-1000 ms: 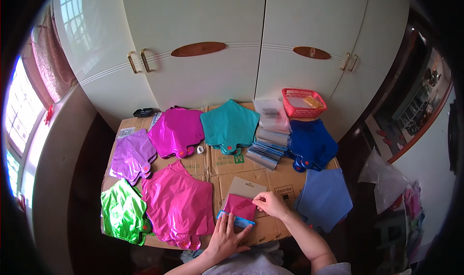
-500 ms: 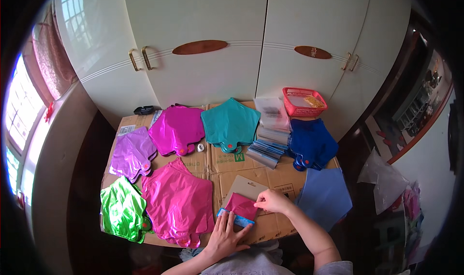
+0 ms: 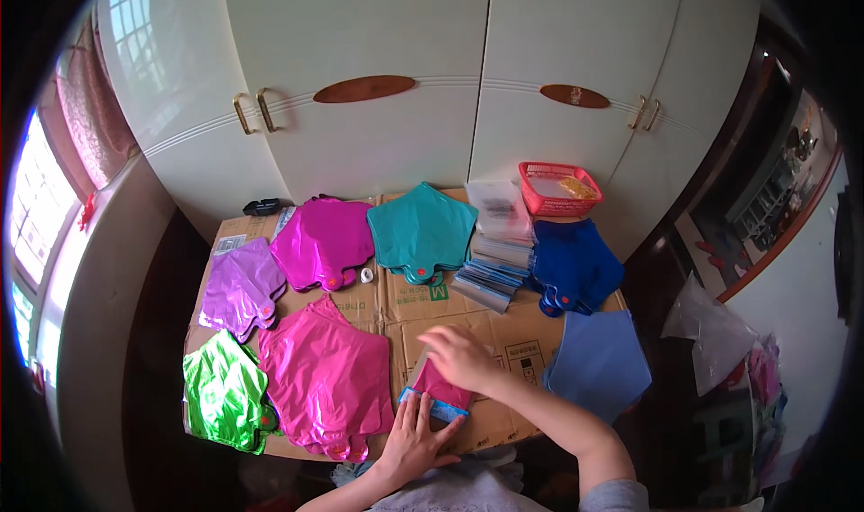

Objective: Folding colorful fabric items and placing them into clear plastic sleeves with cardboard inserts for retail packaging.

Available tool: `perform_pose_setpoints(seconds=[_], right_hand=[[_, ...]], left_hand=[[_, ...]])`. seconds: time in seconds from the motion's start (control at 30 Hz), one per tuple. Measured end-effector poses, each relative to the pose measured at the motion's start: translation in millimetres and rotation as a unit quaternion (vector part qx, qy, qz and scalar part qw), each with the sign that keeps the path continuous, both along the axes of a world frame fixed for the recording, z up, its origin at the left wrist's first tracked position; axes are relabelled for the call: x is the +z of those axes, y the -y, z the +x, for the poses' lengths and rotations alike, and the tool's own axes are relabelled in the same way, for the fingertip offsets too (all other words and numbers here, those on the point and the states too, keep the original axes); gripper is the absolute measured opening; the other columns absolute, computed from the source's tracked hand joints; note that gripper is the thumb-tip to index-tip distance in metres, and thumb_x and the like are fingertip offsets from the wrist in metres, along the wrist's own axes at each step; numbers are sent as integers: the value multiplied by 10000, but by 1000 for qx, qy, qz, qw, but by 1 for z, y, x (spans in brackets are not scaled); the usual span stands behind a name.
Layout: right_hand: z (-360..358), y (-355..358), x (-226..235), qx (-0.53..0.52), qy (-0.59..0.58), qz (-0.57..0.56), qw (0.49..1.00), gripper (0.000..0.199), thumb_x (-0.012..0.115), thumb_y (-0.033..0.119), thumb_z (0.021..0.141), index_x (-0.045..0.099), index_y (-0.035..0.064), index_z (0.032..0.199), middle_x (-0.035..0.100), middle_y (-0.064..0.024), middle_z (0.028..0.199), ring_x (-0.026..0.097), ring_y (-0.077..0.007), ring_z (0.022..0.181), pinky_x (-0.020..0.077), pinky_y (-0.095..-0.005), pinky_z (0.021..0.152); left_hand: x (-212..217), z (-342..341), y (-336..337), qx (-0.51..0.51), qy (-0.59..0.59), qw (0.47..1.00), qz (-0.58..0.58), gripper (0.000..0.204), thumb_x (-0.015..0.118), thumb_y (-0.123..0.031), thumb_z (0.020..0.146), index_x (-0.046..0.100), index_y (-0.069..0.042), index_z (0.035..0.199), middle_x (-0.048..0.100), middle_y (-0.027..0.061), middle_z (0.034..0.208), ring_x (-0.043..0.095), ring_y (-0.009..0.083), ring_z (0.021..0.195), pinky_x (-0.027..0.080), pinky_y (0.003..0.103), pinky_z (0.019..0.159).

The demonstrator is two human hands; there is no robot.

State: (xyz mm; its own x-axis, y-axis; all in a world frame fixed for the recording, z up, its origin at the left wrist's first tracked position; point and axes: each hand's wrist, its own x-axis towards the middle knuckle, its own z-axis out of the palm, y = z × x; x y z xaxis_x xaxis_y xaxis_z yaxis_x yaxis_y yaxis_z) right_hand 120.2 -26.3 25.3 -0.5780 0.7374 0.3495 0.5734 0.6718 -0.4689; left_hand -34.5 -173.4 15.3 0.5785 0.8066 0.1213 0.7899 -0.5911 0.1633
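My left hand [image 3: 416, 435] lies with its fingers spread on the blue lower strip [image 3: 447, 410] of a small flat packet, pressing it to the cardboard. Above the strip a folded pink foil balloon [image 3: 441, 387] lies over a grey card [image 3: 417, 364]. My right hand [image 3: 461, 359] reaches over the card's upper part, fingers bent together and pointing left; the palm and wrist hide what is at the fingertips. Left of the packet is a large stack of pink foil balloons [image 3: 326, 377], flat with tabs at the lower end.
Around the cardboard-covered table [image 3: 416, 307] lie green [image 3: 225, 390], lilac [image 3: 241, 284], magenta [image 3: 324, 242], teal [image 3: 423, 231] and dark blue [image 3: 578, 264] foil stacks. Also there: light-blue sheets [image 3: 601, 363], fanned cards [image 3: 490, 278], clear bags [image 3: 498, 211], a red basket [image 3: 560, 208] and a white roll [image 3: 366, 275].
My right hand has left the right edge of the folded pink foil and moved up and left over the grey card. My left hand stays on the blue strip.
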Motion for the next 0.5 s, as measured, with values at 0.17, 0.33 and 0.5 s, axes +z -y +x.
perform_pose_setpoints(seconds=[0.17, 0.33, 0.5], right_hand=[[-38, -6, -26, 57, 43, 130, 989, 495, 607, 260, 882, 476, 81, 1324, 460, -111, 1373, 380, -288, 1318, 281, -516, 1092], [-30, -9, -33, 44, 34, 128, 990, 508, 592, 251, 892, 459, 71, 1348, 428, -110, 1417, 329, -296, 1365, 224, -578, 1106], [-18, -13, -36, 40, 17, 154, 987, 373, 519, 234, 927, 534, 52, 1253, 475, -125, 1363, 384, -286, 1322, 237, -567, 1104]], left_hand=[[4, 1, 0, 5, -8, 1000, -1, 774, 598, -685, 731, 424, -342, 1403, 343, 364, 1369, 342, 538, 1276, 276, 591, 1072], [3, 0, -3, 4, -3, 1000, -9, 787, 600, -695, 725, 429, -332, 1402, 344, 367, 1351, 347, 545, 1264, 285, 592, 1065], [5, 0, -1, 3, -1, 1000, -22, 773, 597, -682, 732, 424, -337, 1402, 358, 362, 1353, 349, 539, 1266, 277, 590, 1072]])
